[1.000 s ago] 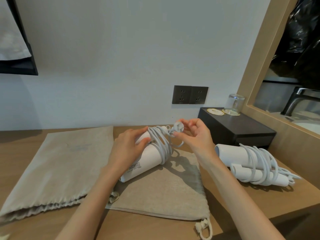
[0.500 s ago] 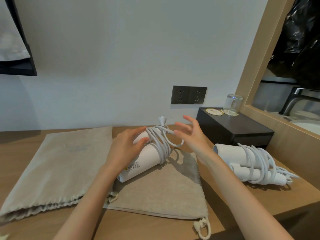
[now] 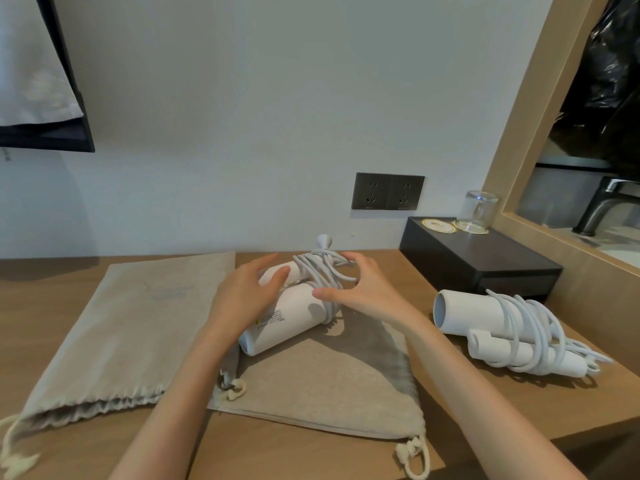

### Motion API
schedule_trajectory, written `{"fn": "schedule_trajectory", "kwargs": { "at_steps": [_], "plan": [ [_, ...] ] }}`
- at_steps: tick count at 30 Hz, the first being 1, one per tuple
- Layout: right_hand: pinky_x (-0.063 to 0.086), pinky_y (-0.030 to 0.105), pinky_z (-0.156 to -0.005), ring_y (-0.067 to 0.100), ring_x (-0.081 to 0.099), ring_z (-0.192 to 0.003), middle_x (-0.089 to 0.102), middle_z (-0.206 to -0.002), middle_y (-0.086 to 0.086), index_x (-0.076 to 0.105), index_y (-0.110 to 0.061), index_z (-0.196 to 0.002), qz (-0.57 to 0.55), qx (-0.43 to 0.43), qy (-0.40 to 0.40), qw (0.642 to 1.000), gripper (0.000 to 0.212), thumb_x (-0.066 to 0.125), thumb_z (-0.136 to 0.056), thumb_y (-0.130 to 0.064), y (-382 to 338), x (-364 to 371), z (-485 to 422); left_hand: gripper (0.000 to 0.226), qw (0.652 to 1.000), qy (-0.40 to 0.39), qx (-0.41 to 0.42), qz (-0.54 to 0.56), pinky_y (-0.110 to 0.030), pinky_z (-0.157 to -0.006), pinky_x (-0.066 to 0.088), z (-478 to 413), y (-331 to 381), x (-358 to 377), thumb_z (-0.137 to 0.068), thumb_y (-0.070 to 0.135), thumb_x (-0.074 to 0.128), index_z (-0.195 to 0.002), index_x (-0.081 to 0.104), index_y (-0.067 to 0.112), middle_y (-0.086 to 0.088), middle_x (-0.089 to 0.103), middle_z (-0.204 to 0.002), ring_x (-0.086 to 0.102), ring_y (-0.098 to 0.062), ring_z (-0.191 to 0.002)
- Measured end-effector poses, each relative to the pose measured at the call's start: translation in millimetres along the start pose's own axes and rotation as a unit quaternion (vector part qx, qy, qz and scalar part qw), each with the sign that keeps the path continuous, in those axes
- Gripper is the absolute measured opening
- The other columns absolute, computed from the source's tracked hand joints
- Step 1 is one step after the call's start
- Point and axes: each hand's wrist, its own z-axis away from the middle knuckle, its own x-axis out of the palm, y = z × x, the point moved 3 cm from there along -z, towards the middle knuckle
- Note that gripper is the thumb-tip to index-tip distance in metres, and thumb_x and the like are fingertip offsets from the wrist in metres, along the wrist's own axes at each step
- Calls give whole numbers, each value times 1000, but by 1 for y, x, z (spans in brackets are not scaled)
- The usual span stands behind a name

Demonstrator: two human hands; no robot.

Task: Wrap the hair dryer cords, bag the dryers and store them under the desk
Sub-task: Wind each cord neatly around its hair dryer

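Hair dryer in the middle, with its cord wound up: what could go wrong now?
The plug sticks up above the cord coil, so the wrap may loosen once the left hand and right hand lift off. The standing plug might also catch on the drawstring bag when the hair dryer goes in.

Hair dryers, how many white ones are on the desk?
2. One white cord-wrapped hair dryer lies on the middle beige cloth bag between the left hand and right hand; the other rests on the wooden desk beside the black box.
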Motion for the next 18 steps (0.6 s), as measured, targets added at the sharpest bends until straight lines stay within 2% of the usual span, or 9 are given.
{"fn": "schedule_trajectory", "kwargs": {
  "at_steps": [2, 4, 10, 15, 18],
  "plan": [
    [40, 31, -96, 9, 37, -113, 28, -142, -4, 34, -31, -138, -11, -3, 1, 1000, 91, 81, -63, -53, -1, 8, -5, 60, 998, -30, -48, -20, -35, -97, 37, 0, -8, 8, -90, 55, 46, -144, 36, 30, -2, 44, -145, 45, -25, -129],
    [37, 27, -93, 8, 35, -112, 26, -141, -4, 34, -32, -136, -46, -3, 9, 999, 86, 81, -66, -48, 0, 16, -9, 64, 996, -22, -90, -4, -38, -94, 39, 1, -12, 14, -89, 55, 46, -144, 32, 27, -10, 43, -141, 51, -31, -120],
    [35, 25, -88, 9, 36, -111, 26, -129, -7, 34, -38, -133, -120, -18, 29, 992, 76, 79, -72, -39, -6, 34, -15, 36, 990, 31, -117, 76, -28, -81, 38, 2, -14, 6, -91, 40, 51, -121, 60, 21, -1, 63, -121, 56, -23, -110],
    [39, 19, -83, 8, 43, -109, 33, -135, -4, 41, -36, -128, -110, -38, 86, 990, 62, 75, -76, -38, -9, 32, -15, 29, 985, 24, -127, 117, -29, -83, 43, 5, -12, 3, -88, 32, 57, -115, 66, 25, 3, 66, -116, 59, -19, -103],
    [39, 10, -74, 7, 45, -106, 35, -133, -6, 44, -38, -124, -90, -49, 123, 987, 58, 76, -76, -37, -15, 16, -3, 24, 975, -6, -126, 185, -33, -88, 49, 7, -5, 8, -87, 31, 61, -110, 69, 26, 4, 68, -112, 62, -15, -98]
  ]
}}
